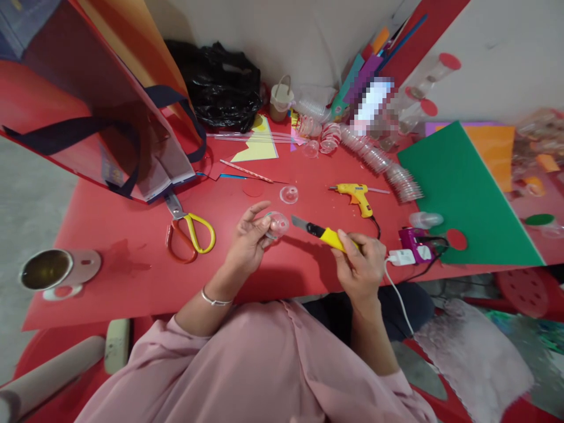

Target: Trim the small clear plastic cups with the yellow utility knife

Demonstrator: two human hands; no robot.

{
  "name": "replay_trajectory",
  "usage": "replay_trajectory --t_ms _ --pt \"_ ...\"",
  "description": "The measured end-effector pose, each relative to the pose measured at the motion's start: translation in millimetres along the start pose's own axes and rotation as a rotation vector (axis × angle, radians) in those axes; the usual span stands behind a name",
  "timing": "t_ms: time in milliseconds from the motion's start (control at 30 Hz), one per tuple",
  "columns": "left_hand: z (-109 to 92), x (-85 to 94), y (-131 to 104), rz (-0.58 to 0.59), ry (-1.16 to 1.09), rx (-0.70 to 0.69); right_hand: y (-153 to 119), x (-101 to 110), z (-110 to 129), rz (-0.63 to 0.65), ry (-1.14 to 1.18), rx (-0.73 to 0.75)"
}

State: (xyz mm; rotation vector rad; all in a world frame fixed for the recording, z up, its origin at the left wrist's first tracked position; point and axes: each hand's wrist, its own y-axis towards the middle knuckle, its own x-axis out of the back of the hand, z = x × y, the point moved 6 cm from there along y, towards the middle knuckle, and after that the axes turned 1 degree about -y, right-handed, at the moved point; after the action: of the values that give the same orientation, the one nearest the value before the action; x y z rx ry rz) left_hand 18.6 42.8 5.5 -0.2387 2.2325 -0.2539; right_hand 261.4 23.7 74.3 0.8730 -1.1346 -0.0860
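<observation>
Between the thumb and fingers of my left hand [251,238] is a clear plastic dome lid [278,224], held above the red table. My right hand [360,264] grips a yellow utility knife [332,238], its blade out and pointing left toward the lid. A small gap shows between the blade tip and the lid. A second clear dome lid [289,194] lies on the table just beyond my hands. To the right of it rests a yellow hot glue gun [356,197] with a glue stick in its back.
Scissors [194,235] with red and yellow handles lie left, near a mug [57,270] and a large bag [145,135]. Stacked clear cups [374,154] stretch across the back right. A green board [467,200] and a purple power adapter [409,238] sit at right.
</observation>
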Motion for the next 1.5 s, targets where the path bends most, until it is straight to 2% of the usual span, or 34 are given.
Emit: replay_trajectory --t_ms 167,567,967,1100,1267,1500 --pt "-2 -2.5 0 -0.003 0.01 -0.01 -3 -4 5 0.059 0.062 0.015" --pt "-3 -3.2 1 -0.011 0.008 -0.016 -5 -6 4 0.067 0.066 -0.002" --pt "3 3.2 4 -0.023 -0.008 0.042 -9 -10 1 0.014 -0.026 0.004" --pt "4 10.7 6 -0.098 -0.008 0.018 -13 -12 -9 -0.016 -0.105 -0.066" --pt "3 16.4 7 -0.176 0.017 0.0 -23 -23 -19 0.012 -0.075 -0.162" --pt "9 8.2 7 -0.089 0.151 -0.002 -39 -39 -25 0.053 -0.02 -0.273"
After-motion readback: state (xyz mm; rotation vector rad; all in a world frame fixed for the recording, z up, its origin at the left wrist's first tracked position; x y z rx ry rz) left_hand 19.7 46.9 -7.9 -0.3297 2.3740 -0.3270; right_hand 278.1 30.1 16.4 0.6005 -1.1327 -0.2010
